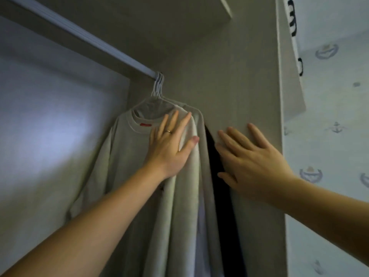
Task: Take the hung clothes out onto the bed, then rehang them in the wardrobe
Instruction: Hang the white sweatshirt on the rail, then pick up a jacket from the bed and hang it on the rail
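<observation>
Flat left hand [169,148], soft grey sweatshirt [119,166]

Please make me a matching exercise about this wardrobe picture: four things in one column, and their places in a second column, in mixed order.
Column A
1. left hand
2. right hand
3. hanger hooks
4. red label

Column B
a. over the rail
b. inside the collar
c. flat on the pale sweatshirt
d. fingers spread, by the side panel

Pairs: 1-c, 2-d, 3-a, 4-b

Dim, soft-focus wide-angle view; pale light patch at left, edges bowed.
</observation>
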Demonstrator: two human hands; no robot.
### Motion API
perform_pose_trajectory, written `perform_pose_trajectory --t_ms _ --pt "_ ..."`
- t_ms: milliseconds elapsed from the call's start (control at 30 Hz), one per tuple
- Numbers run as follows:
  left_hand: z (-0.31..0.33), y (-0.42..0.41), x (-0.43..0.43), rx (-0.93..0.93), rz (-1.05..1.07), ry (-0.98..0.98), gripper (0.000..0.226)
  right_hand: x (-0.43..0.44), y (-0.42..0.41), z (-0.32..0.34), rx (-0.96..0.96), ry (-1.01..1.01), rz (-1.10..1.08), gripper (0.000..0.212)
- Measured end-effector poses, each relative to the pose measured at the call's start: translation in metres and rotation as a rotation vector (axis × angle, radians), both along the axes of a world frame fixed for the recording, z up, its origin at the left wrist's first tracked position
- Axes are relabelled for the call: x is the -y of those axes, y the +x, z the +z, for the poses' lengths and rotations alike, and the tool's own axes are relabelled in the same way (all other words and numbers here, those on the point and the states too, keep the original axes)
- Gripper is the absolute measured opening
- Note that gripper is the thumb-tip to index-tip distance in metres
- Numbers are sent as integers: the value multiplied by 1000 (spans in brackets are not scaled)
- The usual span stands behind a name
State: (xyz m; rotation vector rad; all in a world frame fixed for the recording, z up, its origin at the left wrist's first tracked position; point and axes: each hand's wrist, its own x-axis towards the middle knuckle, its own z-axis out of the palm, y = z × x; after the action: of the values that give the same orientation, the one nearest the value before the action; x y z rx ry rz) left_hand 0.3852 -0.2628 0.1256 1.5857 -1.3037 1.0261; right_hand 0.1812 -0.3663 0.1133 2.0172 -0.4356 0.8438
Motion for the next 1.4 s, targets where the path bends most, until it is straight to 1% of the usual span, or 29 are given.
perform_pose_trajectory --t_ms 67,167,300,433,600,800,933,1067,1200,1400 --pt "-28 -34 -1 47 -17 34 73 2 -32 -24 -4 -13 9 68" --pt "-73 -86 1 60 -37 97 68 6 -84 -66 -16 3 22 70" --pt "-140 -164 17 117 -38 225 67 22 -159 -131 -38 162 0 74" --pt "-211 -244 52 156 -73 354 68 45 -249 -201 -84 304 -57 74" --pt "-298 -346 102 77 -245 518 70 69 -369 -279 -82 492 -217 75" --pt "-387 -468 167 -8 -457 730 71 84 -506 -371 -15 745 -446 75" --pt "-442 -542 211 -52 -590 864 73 90 -578 -423 85 905 -619 75" --pt "-488 -609 262 -40 -749 969 74 103 -635 -470 216 1053 -810 75" --pt "-520 -670 328 1 -915 1049 76 124 -685 -508 337 1142 -1024 76" --pt "-550 -760 421 129 -1117 1190 77 161 -751 -536 571 1221 -1298 79"
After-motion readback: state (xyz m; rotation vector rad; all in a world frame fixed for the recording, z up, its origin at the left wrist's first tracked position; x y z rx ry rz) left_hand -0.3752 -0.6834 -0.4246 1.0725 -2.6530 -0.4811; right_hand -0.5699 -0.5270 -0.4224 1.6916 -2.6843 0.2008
